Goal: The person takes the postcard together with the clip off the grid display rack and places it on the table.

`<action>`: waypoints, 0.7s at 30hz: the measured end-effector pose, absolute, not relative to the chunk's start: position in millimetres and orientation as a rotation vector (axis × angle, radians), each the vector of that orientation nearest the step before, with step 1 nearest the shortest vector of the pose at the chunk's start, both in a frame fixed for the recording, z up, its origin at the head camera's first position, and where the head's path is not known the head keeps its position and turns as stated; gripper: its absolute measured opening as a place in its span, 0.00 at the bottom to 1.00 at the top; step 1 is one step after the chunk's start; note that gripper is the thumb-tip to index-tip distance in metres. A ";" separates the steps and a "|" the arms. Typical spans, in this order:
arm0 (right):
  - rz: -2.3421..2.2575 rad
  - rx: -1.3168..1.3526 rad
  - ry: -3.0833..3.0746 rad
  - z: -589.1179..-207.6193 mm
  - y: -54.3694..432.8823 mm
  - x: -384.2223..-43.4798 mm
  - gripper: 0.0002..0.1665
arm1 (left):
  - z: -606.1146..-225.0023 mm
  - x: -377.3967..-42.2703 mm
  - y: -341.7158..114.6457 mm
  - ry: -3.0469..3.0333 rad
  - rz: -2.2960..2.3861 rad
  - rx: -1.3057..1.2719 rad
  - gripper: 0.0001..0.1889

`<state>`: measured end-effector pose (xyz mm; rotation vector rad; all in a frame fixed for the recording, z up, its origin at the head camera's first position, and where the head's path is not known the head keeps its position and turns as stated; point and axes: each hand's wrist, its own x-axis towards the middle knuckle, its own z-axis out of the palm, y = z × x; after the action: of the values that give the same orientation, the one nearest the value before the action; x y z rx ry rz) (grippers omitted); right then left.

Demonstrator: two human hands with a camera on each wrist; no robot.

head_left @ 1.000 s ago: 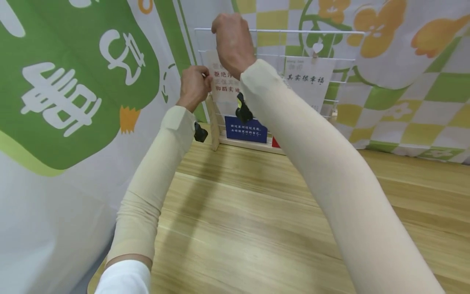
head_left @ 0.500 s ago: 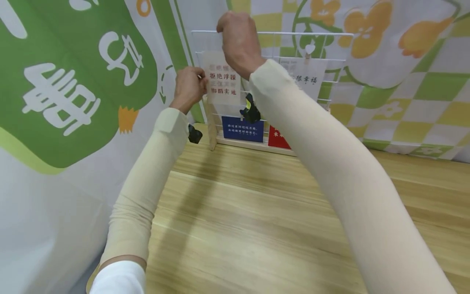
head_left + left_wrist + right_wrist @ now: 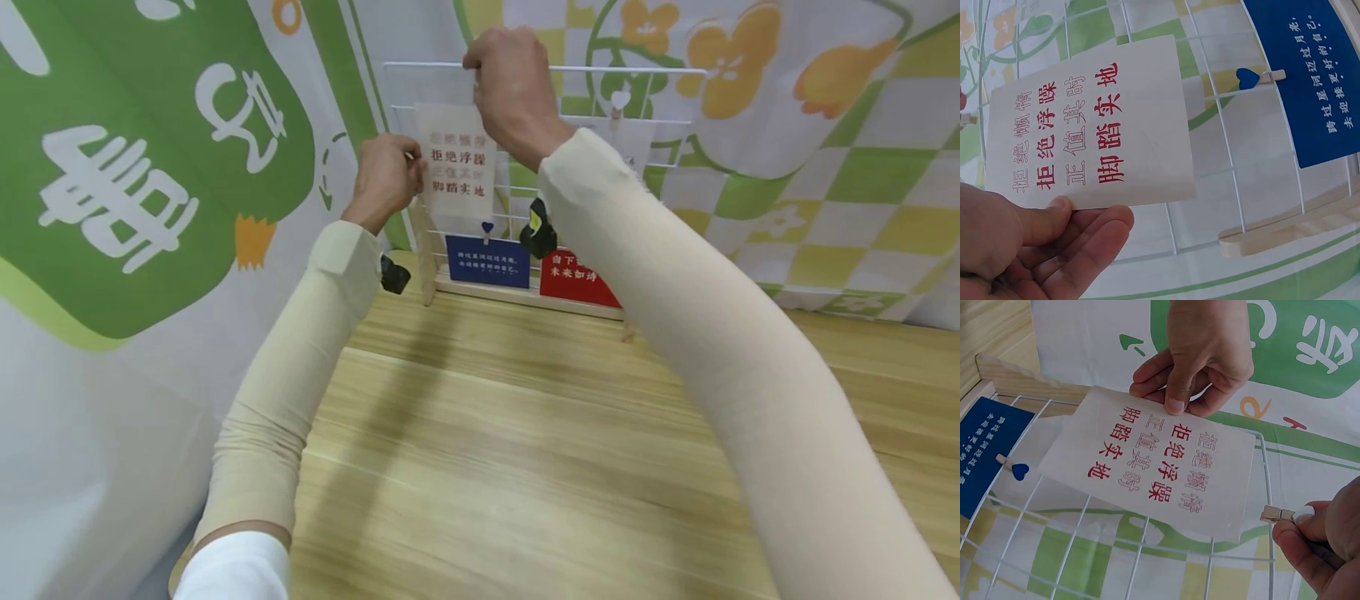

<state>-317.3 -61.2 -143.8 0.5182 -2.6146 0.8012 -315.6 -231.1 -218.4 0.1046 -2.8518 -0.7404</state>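
Observation:
My left hand (image 3: 382, 179) pinches the left edge of a white card (image 3: 1147, 144) printed with red characters, thumb on its front. The card lies against or just before the upper left of a white wire grid (image 3: 585, 69); contact is unclear. At the grid's top wire, my right hand (image 3: 517, 92) pinches a small wooden clothespin (image 3: 1275, 514) with a white tip between thumb and fingers. The clothespin is at the wire, apart from the card's top edge in the right wrist view. In the head view this hand hides the clothespin.
A blue card (image 3: 487, 267) hangs low on the grid under a blue-heart clothespin (image 3: 1257, 78). Beside it is a red card (image 3: 573, 279), partly behind my right sleeve. A white-heart clothespin (image 3: 620, 102) holds another white card. The grid's wooden base (image 3: 525, 297) stands on a wood-grain table (image 3: 480, 450).
My right hand has shifted right along the grid's top, uncovering more of the white card. The left hand keeps pinching the card's edge. The grid sits slightly further left in the head view.

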 end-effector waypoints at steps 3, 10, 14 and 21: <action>0.783 0.518 -2.607 -147.5 -52.2 -315.9 0.24 | -217.0 -314.7 -228.6 -2.873 -0.751 0.110 0.14; 0.736 0.518 -2.574 -154.5 -32.1 -316.0 0.29 | -215.1 -312.2 -223.6 -2.901 -0.770 0.079 0.12; 0.754 0.541 -2.566 -160.1 -22.1 -313.4 0.24 | -216.6 -309.7 -222.0 -2.910 -0.771 0.057 0.12; 0.745 0.574 -2.529 -168.8 -5.2 -304.9 0.21 | -218.8 -304.0 -221.0 -2.943 -0.722 0.019 0.11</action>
<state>-304.9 -5.2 -168.8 0.5740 -2.5291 0.7446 -304.0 -221.0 -218.8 0.0195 -2.9431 -0.7224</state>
